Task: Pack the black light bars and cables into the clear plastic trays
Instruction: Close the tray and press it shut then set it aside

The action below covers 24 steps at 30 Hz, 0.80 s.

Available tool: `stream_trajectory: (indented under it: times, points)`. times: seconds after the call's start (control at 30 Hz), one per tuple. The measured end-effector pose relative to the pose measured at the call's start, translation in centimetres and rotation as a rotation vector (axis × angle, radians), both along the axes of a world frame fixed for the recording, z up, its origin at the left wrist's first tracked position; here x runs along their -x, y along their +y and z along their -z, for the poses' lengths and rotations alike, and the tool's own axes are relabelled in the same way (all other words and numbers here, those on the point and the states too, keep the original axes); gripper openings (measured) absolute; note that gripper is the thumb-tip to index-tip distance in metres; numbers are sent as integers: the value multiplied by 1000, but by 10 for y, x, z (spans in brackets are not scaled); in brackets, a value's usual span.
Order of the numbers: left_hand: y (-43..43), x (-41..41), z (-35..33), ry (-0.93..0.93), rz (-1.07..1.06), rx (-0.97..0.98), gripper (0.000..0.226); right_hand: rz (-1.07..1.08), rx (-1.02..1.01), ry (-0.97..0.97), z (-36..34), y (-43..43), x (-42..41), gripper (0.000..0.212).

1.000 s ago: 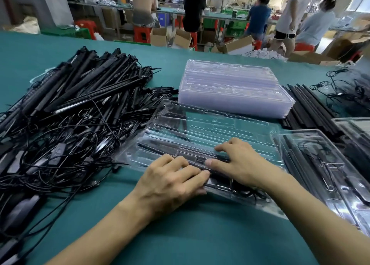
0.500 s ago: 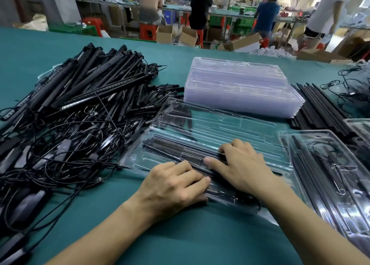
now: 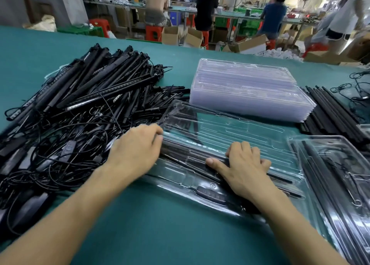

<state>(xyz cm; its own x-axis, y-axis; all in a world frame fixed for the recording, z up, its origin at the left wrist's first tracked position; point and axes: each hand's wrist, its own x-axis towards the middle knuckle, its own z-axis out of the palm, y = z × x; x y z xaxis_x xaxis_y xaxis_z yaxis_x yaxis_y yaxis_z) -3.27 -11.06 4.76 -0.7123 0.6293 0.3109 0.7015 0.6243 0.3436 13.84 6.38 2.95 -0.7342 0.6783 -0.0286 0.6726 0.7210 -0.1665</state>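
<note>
A clear plastic tray (image 3: 220, 122) lies open in the middle of the green table. A black light bar (image 3: 188, 154) sits in its near half, and a small controller (image 3: 210, 193) rests in a pocket by the front edge. My right hand (image 3: 246, 166) presses flat on the bar, fingers spread. My left hand (image 3: 136, 150) is at the tray's left end with its fingers bent down onto the bar's end, and it grips nothing that I can see. A big tangled pile of black light bars and cables (image 3: 90, 100) lies to the left.
A stack of empty clear trays (image 3: 246, 88) stands behind the open one. At the right are a filled tray (image 3: 332, 176) and a row of black bars (image 3: 330, 112). Loose cables (image 3: 352, 88) lie far right. People work at benches beyond the table.
My left hand has slid left along the tray, from beside my right hand to the tray's left end. My right hand stays pressed on the bar. The view has shifted slightly.
</note>
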Motion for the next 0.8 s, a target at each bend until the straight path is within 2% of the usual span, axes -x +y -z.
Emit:
stream_trajectory:
  times: [0.13,0.27,0.37,0.47,0.57,0.8]
  points:
    - [9,30,-8,-205,-95,265,36,-23,-29,13,2,-1,-3,77]
    - [22,42,-16,-281,-127,381,43,-33,-39,20,3,-1,-4,75]
    - [26,48,-16,-393,-104,304,41,-65,-37,82,1,2,-7,57]
    - [26,52,-17,-529,-67,125,38,-160,-45,129,2,2,-8,39]
    - [21,55,-17,-595,-53,-37,43,-180,-64,183,0,3,-6,35]
    - [22,63,-20,-764,27,-191,45,-234,70,293,-10,13,0,26]
